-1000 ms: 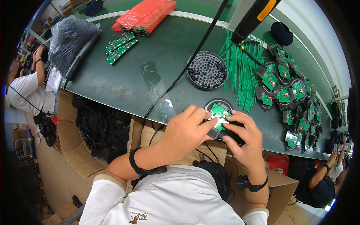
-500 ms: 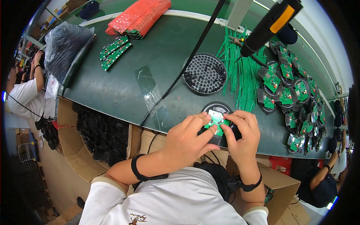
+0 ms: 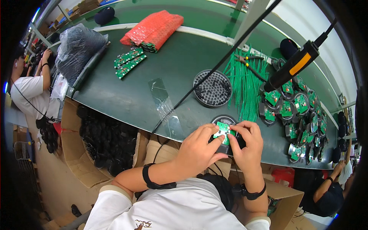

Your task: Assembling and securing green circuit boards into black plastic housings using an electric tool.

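My left hand [image 3: 199, 147] and my right hand [image 3: 247, 143] meet at the table's near edge. Between their fingertips they grip a small green circuit board [image 3: 223, 131]. Under and behind the board is a black round housing [image 3: 224, 119], partly covered by my fingers. The fingers of both hands are bent, with thumbs and forefingers pressing at the board's sides. Whether the board is seated in the housing cannot be made out. Just beyond stands a round dark dish [image 3: 211, 105] with small black pieces in it.
A black electric screwdriver [image 3: 293, 67] hangs above green thin strips [image 3: 245, 92] and pliers [image 3: 251, 68]. Round housings with boards [image 3: 293, 109] pile at the right. Board strips [image 3: 130, 65] and a red bubble-wrap bundle [image 3: 155, 28] lie far left. A carton [image 3: 73, 153] stands below the table.
The view has shifted, so the table sits lower in the picture. The hanging screwdriver appears lower and further right, uncovering the pliers. Both hands keep their grip on the circuit board.
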Available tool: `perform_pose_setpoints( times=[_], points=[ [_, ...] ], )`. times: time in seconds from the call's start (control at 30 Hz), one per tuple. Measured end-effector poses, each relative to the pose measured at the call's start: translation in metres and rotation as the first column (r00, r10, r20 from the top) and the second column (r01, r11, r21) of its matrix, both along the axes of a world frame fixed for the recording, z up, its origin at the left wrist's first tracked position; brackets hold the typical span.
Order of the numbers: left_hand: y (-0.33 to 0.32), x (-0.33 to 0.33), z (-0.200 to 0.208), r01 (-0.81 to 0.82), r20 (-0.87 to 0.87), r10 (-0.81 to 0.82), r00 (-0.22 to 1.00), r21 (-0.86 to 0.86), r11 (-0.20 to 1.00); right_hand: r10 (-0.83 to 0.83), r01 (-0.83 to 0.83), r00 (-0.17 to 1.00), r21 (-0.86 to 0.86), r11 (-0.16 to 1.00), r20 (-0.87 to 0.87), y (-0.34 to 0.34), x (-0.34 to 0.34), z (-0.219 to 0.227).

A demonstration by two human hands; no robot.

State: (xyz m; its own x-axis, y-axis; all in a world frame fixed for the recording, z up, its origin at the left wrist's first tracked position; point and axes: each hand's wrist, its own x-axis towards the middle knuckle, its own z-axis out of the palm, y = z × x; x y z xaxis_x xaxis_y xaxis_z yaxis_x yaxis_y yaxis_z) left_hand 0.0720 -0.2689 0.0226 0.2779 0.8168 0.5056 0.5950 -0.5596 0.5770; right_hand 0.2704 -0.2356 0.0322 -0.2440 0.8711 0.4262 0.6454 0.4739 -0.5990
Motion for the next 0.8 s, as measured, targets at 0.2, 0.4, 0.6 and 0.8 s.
perform_pose_setpoints(
  times=[0.2,0.4,0.6,0.8],
  points=[
    [0.042,-0.027,0.022,-0.133,0.051,0.133,0.990,0.007,0.991,-0.225,0.234,0.956,0.025,0.972,-0.186,0.045,0.027,0.041],
    [0.127,-0.017,0.013,-0.238,-0.342,0.199,0.918,-0.075,0.968,-0.017,-0.040,0.801,-0.082,0.996,-0.598,0.144,0.014,0.065],
    [0.132,-0.006,0.004,-0.275,-0.349,0.218,0.912,-0.125,0.953,0.137,-0.259,0.763,-0.105,0.960,-0.632,0.139,-0.007,0.076],
    [0.121,-0.017,0.006,-0.138,-0.034,0.136,0.990,-0.080,0.987,0.217,-0.506,0.558,-0.121,0.854,-0.801,0.088,-0.011,0.095]
  ],
)
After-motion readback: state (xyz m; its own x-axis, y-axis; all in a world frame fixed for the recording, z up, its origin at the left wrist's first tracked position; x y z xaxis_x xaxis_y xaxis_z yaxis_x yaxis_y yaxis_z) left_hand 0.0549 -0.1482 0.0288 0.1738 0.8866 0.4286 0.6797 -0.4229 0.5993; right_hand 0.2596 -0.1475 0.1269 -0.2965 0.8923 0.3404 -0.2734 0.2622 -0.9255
